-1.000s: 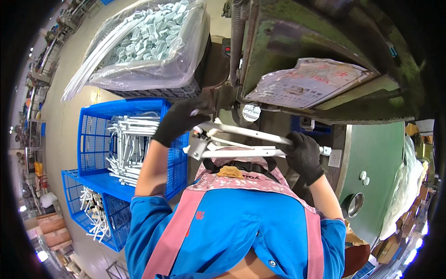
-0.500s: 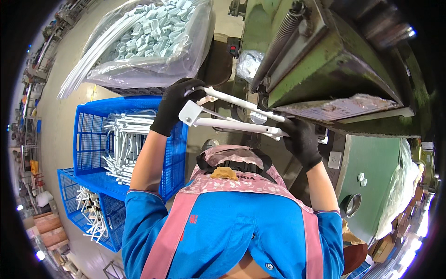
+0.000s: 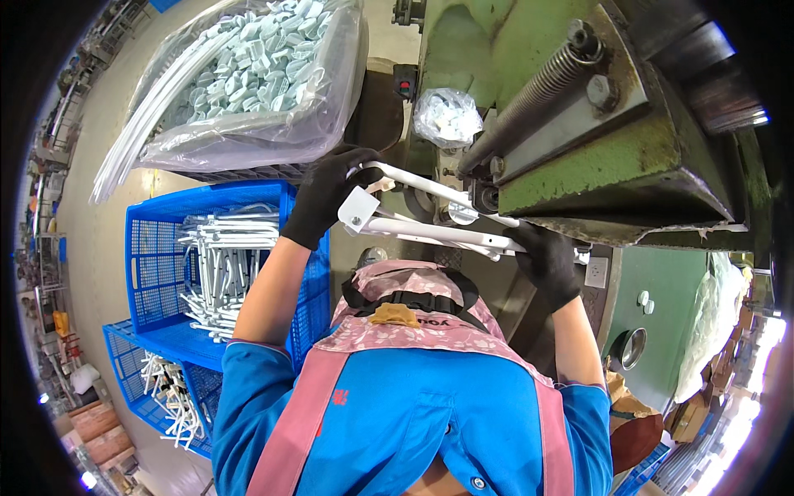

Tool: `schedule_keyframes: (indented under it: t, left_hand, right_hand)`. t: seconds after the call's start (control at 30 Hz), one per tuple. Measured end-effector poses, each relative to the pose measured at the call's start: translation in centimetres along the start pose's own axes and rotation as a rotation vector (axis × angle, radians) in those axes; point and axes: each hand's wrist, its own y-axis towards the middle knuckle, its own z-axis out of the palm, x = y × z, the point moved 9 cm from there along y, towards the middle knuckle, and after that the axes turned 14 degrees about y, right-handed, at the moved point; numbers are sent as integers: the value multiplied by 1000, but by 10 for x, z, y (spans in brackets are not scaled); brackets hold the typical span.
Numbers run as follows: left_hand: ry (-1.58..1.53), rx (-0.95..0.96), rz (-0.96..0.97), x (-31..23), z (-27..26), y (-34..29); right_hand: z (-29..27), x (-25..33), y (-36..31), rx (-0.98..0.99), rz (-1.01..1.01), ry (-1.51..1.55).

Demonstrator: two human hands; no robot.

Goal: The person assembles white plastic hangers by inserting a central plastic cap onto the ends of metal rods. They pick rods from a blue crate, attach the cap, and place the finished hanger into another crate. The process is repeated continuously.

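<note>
A white tubular metal frame (image 3: 438, 232) stretches between my hands, with long tubes and a flat white bracket plate at its left end. My left hand (image 3: 335, 190), in a black glove, is closed around the end of the upper tube beside that plate. At the other end, my black-gloved right hand (image 3: 546, 263) grips the tubes, hiding their tips. The frame's upper tube passes right beside the lower part of a green press machine (image 3: 612, 174); I cannot tell whether they touch.
Blue crates (image 3: 211, 183) of white tubes stand at my left. Behind them, a plastic-lined bin (image 3: 248, 136) holds pale plastic pieces and long white strips. A clear bag of small white parts (image 3: 447, 118) lies by the press. To the right, a green tabletop (image 3: 653, 273) carries a round metal dish (image 3: 633, 348).
The view has shifted slightly, so the press looms larger. Both hands have moved a little rightward in the picture with the frame, keeping their hold.
</note>
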Motion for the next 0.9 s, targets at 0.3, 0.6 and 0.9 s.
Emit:
schedule_keyframes:
  t: [0.3,0.6,0.9]
  left_hand:
    - [90,73,-105,13,15,-9]
    - [-118,79,-165,38,24,-21]
    - [-325,72,-268,65,38,-43]
  right_hand:
    - [31,-37,-1,23,194,29]
    - [17,-16,-69,-66,79,-175]
    - [-14,33,-15,-79,116,1]
